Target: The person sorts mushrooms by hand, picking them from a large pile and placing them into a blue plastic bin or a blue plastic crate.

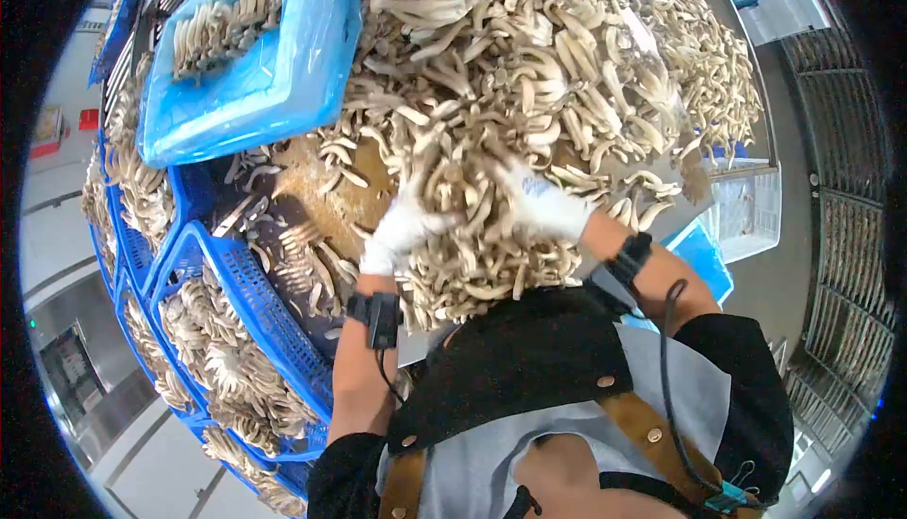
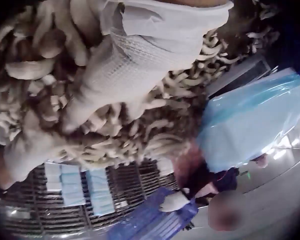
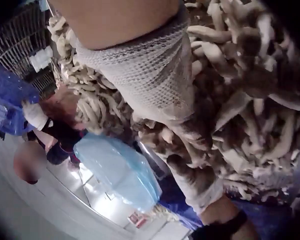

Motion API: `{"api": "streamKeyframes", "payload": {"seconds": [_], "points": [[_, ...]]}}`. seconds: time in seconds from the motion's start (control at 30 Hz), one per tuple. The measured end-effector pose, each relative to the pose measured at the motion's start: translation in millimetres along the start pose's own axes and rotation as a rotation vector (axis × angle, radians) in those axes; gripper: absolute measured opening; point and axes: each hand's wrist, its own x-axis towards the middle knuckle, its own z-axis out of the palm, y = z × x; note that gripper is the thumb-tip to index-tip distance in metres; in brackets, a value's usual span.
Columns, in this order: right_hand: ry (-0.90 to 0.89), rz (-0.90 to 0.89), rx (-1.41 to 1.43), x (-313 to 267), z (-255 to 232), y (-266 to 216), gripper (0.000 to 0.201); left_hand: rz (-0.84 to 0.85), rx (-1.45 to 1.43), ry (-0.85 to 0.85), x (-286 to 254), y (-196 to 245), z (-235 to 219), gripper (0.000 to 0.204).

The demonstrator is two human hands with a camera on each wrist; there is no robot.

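A large heap of finger-shaped, grey-brown and cream mushrooms (image 1: 557,56) covers the work table. My left hand (image 1: 404,226), in a white knit glove, reaches into the near part of the heap, thumb spread to the right and fingers pointing away from me. Across from it, my right hand (image 1: 546,203), gloved the same way, pushes into the mushrooms with blurred, extended fingers. Loose mushrooms (image 1: 468,207) lie between the two hands. In the left wrist view the left glove (image 2: 135,65) slants down into the pile. Mushrooms partly hide the right fingertips in the right wrist view.
A blue plastic-lined tray (image 1: 312,75) with a row of mushrooms stands at the far left. Blue baskets (image 1: 255,302) full of mushrooms line the left side. A white crate (image 1: 756,212) sits to the right. Another person's gloved hand (image 2: 174,201) is at a blue crate (image 2: 140,220).
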Motion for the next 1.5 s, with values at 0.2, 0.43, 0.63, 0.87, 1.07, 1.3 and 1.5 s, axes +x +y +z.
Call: {"api": "streamKeyframes", "payload": {"seconds": [0.2,0.43,0.63,0.87,1.07,1.3,1.5], "points": [[0.087,0.180,0.070,-7.5,17.8,12.3,0.120,-0.025,0.617,0.150,6.0,-31.1,3.6,0.113],[0.218,0.000,0.389,-50.9,25.8,15.9,0.120,-0.147,0.513,0.199,-10.7,-15.5,83.3,0.111],[0.331,-0.143,1.067,-79.8,-32.6,13.2,0.124,0.056,0.850,0.156,13.2,45.4,167.1,0.078],[0.868,0.069,0.903,-143.3,-199.0,85.2,0.102,0.526,1.109,-0.191,188.2,120.1,309.3,0.075],[1.190,0.311,0.509,-177.2,-299.7,196.7,0.073,0.525,1.214,-0.297,271.5,151.7,339.2,0.089],[0.901,0.333,0.674,-189.6,-209.2,165.3,0.071,0.217,1.604,0.233,37.7,71.2,64.6,0.087],[0.237,0.461,-0.327,-262.8,-57.4,143.1,0.108,-0.434,1.178,0.397,-227.2,-94.6,-29.4,0.137]]}}
